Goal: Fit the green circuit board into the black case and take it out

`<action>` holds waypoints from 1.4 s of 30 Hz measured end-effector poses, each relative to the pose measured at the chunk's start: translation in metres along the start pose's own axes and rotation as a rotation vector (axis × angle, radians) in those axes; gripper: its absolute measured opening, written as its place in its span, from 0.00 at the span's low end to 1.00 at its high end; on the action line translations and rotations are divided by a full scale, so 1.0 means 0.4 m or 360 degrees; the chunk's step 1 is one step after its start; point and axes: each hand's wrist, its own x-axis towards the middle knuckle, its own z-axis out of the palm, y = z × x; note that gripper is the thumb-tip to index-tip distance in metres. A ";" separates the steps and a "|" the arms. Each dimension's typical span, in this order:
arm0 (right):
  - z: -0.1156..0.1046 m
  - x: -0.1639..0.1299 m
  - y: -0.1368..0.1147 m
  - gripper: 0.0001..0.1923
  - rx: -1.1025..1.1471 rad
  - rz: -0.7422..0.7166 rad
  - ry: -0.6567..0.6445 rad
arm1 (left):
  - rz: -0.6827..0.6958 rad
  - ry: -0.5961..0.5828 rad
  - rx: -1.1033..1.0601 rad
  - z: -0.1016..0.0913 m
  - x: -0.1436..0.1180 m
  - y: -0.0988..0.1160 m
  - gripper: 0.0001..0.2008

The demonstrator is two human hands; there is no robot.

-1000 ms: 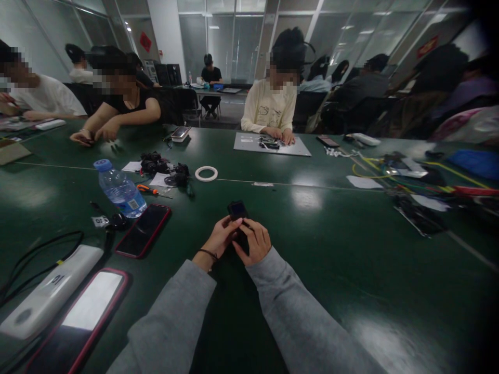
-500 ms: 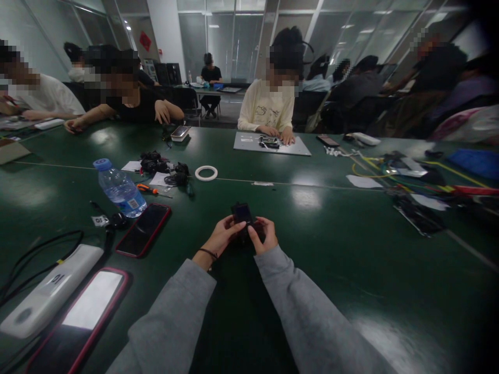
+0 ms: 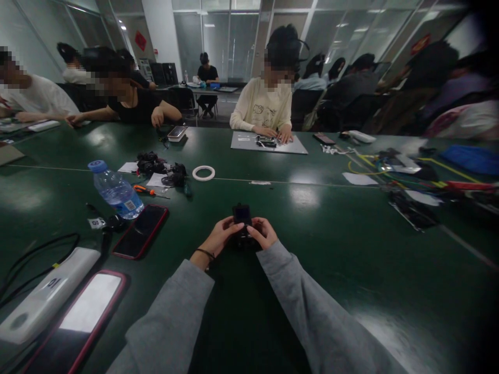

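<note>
Between my two hands is a small black device with a dark square panel (image 3: 242, 213) raised at its top; its exact kind does not show. My left hand (image 3: 223, 234) grips its left side, thumb laid across the front. On the other side my right hand (image 3: 265, 232) holds it, with the thumb pressed close to the left one. The fingers behind the device are partly hidden. It is held low over the green table (image 3: 331, 259).
To my left are a water bottle (image 3: 119, 192), a red-edged phone (image 3: 141, 232), a white power bank (image 3: 49, 293) and a larger phone (image 3: 83, 317). Farther off lie an orange screwdriver (image 3: 150, 191), black cable bundles (image 3: 152, 163) and a white ring (image 3: 203, 173). A person (image 3: 268, 98) works opposite.
The black device has turned a little and now stands straighter, its panel facing me more squarely. Both hands still hold it. The whole view has shifted slightly.
</note>
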 end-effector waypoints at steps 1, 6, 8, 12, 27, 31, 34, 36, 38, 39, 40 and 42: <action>-0.003 0.003 0.000 0.27 0.0025 0.0026 -0.0020 | 0.0015 -0.0008 0.0002 0.001 0.000 0.000 0.23; -0.012 0.013 0.004 0.28 0.0109 0.0042 -0.0055 | 0.0091 -0.0081 0.0020 0.001 0.002 -0.002 0.23; -0.012 0.013 0.001 0.27 0.0099 0.0040 -0.0018 | 0.0111 -0.0097 0.0067 -0.002 0.005 -0.005 0.25; -0.010 0.008 -0.008 0.27 0.0116 0.0071 0.0093 | 0.0135 -0.0106 0.0131 -0.007 0.009 -0.013 0.27; 0.031 -0.027 -0.071 0.27 0.0166 -0.0029 0.0311 | 0.0189 0.0099 0.0332 0.003 0.011 -0.008 0.34; 0.033 -0.027 -0.072 0.28 0.0175 -0.0019 0.0309 | 0.0218 0.0119 0.0271 0.001 0.009 -0.010 0.35; 0.030 -0.023 -0.063 0.28 0.0167 -0.0033 0.0287 | 0.0219 0.0114 0.0242 -0.003 0.011 -0.014 0.33; 0.027 -0.021 -0.055 0.28 0.0169 -0.0025 0.0250 | 0.0210 0.0103 0.0217 -0.005 0.012 -0.016 0.32; 0.024 -0.021 -0.050 0.28 0.0188 0.0008 0.0214 | 0.0211 0.0108 0.0209 -0.007 0.013 -0.018 0.32; 0.024 -0.022 -0.048 0.28 0.0203 0.0028 0.0198 | 0.0212 0.0118 0.0208 -0.007 0.013 -0.018 0.32; 0.024 -0.023 -0.048 0.28 0.0218 0.0045 0.0186 | 0.0213 0.0129 0.0208 -0.007 0.012 -0.018 0.32; 0.025 -0.025 -0.049 0.29 0.0243 0.0070 0.0173 | 0.0194 0.0127 0.0194 -0.005 0.011 -0.016 0.32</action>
